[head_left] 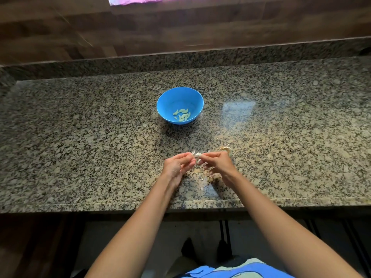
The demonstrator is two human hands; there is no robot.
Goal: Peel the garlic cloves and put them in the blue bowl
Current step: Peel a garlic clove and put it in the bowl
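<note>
- Currently L hand (177, 164) + R hand (217, 163) pinch 1 garlic clove (197, 155), fingers curled.
- 1 blue bowl (170, 93) at 12 o'clock: approx. 7 peeled cloves (182, 115).
- 1 skin scrap (226, 149), 1 o'clock.

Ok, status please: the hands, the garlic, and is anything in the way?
Busy: left hand and right hand pinch one garlic clove. In the blue bowl, several peeled cloves. Under hands, loose skins; nothing between hands and bowl.

Speckled granite counter (80, 137) (glossy) backed by a wood-grain wall (180, 27); blue fabric (230, 270), perhaps clothing
</note>
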